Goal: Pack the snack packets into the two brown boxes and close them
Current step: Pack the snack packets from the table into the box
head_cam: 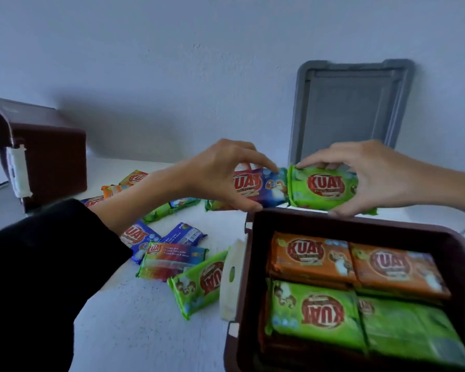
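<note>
Packing under way at a partly filled brown box (333,224): the left hand (226,175) pinches a blue packet (266,186) between thumb and curled fingers, while the right hand (371,175) grips a green packet (322,187) the same way. The two packets are held edge to edge just above the box's far rim. Inside, orange packets (312,256) fill the far row and green packets (314,312) the near one, all lying flat. Loose packets (172,259) lie scattered on the white surface (145,331) to the left, with a second brown box (54,162) standing well beyond them. A grey lid (352,108) leans against the wall behind. This pair would best go in flat and side by side on the layer below, corners squared to the walls, so the stack stays level and the lid can shut without bulging.
</note>
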Tool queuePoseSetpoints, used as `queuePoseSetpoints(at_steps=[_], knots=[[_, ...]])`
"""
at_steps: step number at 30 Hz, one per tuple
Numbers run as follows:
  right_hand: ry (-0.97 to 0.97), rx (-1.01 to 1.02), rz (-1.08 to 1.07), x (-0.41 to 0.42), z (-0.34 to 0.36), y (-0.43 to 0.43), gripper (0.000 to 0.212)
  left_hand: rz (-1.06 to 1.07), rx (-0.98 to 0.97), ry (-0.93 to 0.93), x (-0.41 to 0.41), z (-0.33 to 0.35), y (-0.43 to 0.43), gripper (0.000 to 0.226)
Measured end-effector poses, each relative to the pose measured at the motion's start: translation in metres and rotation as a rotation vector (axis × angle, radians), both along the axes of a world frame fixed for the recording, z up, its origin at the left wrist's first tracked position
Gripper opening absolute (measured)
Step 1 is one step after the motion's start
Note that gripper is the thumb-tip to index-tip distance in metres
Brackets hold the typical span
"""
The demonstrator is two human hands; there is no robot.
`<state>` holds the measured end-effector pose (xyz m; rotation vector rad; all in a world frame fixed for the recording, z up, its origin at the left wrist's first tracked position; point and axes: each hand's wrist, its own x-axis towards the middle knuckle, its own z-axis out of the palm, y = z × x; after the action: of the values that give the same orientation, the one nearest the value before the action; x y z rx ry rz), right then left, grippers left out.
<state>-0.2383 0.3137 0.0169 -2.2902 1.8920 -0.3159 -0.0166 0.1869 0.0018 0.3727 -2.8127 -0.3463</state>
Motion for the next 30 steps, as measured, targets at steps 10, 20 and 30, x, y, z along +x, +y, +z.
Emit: queuePoseSetpoints(at_steps=[10, 20, 30], knots=[[0.109, 0.229, -0.052, -0.009, -0.035, 0.114, 0.081, -0.168, 0.071, -0.233, -0.03, -0.036, 0.105, 0.061], [0.215, 0.286, -0.081, -0.009, -0.066, 0.145, 0.081, -0.171, 0.003, -0.362, -0.042, -0.064, 0.132, 0.063], [0.095, 0.246, -0.091, -0.012, -0.072, 0.15, 0.07, -0.166, -0.19, -0.279, -0.039, -0.061, 0.132, 0.065]])
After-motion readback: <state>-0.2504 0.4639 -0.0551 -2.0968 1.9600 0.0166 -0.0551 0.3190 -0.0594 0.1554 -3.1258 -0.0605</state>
